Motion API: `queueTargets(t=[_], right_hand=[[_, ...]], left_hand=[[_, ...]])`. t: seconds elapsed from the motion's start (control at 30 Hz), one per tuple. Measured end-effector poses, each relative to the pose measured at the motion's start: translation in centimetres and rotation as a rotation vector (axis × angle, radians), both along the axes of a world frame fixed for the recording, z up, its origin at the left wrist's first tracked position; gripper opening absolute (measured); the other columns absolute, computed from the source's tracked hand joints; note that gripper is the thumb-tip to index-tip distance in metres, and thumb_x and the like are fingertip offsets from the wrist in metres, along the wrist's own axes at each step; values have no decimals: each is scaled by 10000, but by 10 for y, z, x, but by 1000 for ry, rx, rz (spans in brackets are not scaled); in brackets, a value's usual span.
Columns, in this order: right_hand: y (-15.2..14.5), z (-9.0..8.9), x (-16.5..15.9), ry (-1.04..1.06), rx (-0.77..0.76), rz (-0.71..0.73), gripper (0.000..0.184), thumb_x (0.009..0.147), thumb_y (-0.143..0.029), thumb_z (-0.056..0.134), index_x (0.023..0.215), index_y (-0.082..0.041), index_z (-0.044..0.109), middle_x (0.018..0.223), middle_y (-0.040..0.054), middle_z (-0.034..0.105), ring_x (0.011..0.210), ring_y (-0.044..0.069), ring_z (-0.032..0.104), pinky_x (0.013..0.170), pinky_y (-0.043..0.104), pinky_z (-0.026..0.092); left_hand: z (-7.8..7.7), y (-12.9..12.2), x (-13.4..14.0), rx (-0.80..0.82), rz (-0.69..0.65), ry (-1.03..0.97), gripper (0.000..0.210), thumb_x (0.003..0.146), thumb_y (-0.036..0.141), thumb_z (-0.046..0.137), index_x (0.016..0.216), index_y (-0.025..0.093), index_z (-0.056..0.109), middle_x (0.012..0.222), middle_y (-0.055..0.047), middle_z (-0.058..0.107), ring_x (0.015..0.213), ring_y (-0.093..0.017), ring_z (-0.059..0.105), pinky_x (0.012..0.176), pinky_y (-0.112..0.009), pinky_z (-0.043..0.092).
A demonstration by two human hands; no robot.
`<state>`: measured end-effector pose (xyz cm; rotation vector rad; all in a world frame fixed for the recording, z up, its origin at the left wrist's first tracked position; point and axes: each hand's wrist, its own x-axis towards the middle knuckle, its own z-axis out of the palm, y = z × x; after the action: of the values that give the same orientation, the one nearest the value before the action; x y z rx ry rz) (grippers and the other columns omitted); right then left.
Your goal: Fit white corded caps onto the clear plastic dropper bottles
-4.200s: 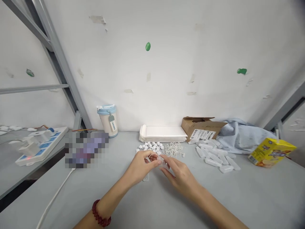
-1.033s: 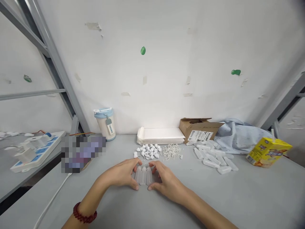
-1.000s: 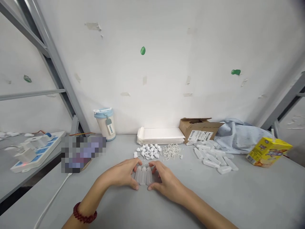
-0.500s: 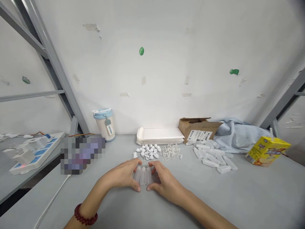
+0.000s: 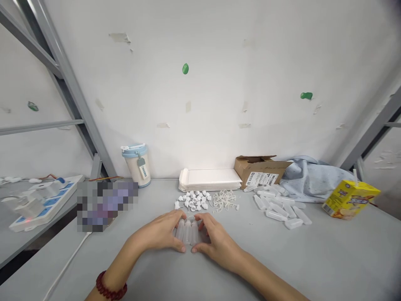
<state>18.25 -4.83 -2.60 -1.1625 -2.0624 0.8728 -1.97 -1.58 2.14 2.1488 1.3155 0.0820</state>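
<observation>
A row of small translucent plastic bottles [image 5: 187, 234] lies side by side on the grey table in front of me, with the outer ones partly covered by my fingers. My left hand [image 5: 167, 231] curves around the left end of the row, its thumb at the near edge and its fingers at the far edge. From the right end, my right hand [image 5: 213, 236] grips the row in the same way. Just beyond my fingertips lies a pile of small white caps [image 5: 192, 200]. Beside it is a heap of thin white loops [image 5: 224, 200].
More translucent bottles [image 5: 278, 207] are scattered to the right, before a cardboard box [image 5: 261, 171], blue cloth [image 5: 316, 177] and yellow drink carton [image 5: 351, 200]. White flat boxes [image 5: 209, 179] lie by the wall. On the left are a tumbler [image 5: 136, 165], power strip [image 5: 50, 205] and white cable [image 5: 67, 265].
The view has shifted very slightly. Both hands stay around the bottles, with no clear movement of the row.
</observation>
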Motion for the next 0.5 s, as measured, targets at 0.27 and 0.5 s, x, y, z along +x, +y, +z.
queueTargets(t=[0.27,0.5], right_hand=[[-3,6,4,-46,-18,-10,673,654,-252,735,1226,-213,382,1095,72,504,913,194,535,774,316,459],[12,24,32,-84,163,-48,550,712,-312,689,1179,-195,425,1108,67,545,865,157,558,746,285,458]], left_hand=[[-6,5,-8,-20,12,41,822,477,494,743,1194,232,438,886,-4,539,868,-240,528,739,-312,427],[3,13,-7,5,31,-66,751,629,573,626,1241,224,366,791,20,537,732,-189,531,616,-260,400]])
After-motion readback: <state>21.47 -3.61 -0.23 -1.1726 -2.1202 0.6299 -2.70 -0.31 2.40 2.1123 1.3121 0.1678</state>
